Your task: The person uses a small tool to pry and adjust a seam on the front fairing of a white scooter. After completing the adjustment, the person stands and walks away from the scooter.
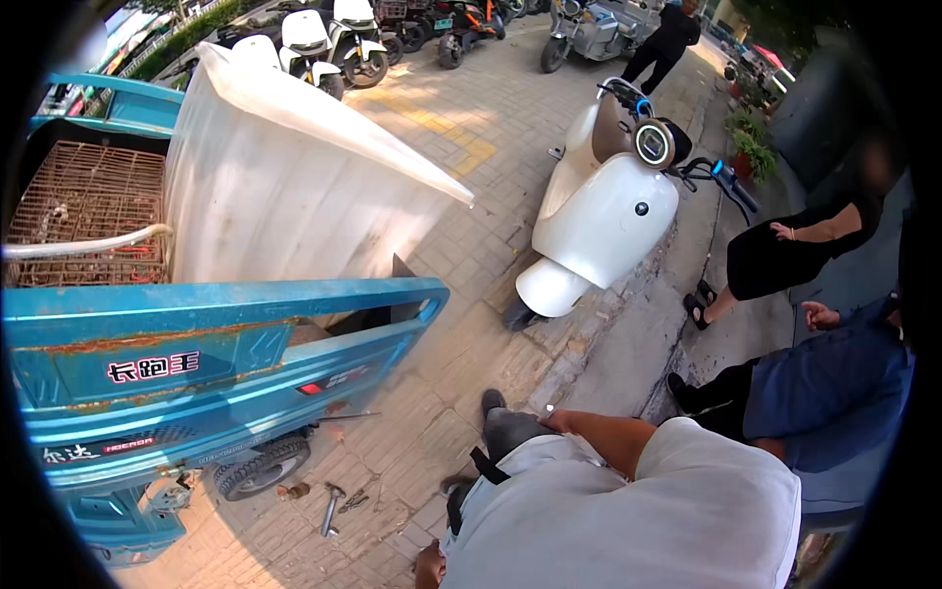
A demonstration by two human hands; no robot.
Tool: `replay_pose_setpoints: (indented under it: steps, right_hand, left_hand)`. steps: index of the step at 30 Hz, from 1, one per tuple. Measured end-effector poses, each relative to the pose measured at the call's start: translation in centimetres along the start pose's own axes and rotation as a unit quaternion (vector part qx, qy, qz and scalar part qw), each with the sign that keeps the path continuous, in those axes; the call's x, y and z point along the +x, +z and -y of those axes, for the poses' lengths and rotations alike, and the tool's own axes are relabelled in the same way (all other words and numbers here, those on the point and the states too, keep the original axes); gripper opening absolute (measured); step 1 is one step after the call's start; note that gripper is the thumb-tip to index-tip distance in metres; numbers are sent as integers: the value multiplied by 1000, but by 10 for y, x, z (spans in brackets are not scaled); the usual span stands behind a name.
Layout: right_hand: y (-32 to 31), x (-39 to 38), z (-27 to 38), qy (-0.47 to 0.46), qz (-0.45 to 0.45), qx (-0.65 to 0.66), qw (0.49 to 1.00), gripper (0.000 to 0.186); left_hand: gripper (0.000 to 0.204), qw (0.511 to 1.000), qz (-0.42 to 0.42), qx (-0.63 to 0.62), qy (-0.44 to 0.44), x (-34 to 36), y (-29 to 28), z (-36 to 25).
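My hands are out of view, so I cannot tell their grip; a co-worker (pixel 638 510) crouches near the blue tricycle's wheel (pixel 263 466); I'd step carefully around the hammer (pixel 332 506).

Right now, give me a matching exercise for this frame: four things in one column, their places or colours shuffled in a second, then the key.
Things:
1. Scooter
2. Cart
3. Hammer
4. Wire crate

Descriptions:
A. Lying on the paving near the cart's wheel
B. Blue, with rust streaks
C. White, parked at the kerb
D. Sitting in the cart bed, far left

Pairs: 1-C, 2-B, 3-A, 4-D
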State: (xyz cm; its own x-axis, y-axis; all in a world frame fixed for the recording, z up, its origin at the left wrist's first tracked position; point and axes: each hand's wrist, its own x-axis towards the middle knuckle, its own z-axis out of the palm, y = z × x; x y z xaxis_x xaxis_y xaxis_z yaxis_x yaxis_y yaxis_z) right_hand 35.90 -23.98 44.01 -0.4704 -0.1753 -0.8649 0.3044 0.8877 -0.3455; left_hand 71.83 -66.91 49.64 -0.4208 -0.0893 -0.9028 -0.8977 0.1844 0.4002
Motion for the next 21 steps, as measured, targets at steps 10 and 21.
replay_pose_setpoints:
  steps: [10, 21]
  right_hand:
    - [-238, -133, 75, -49, 108, 514, 849, 69]
    - [-240, -51, 21, 109, -211, 615, 752, 59]
  left_hand:
    - [35, 984, -34, 109, 140, 129, -69, -360]
    - [41, 887, 223, 317, 252, 304, -35, -575]
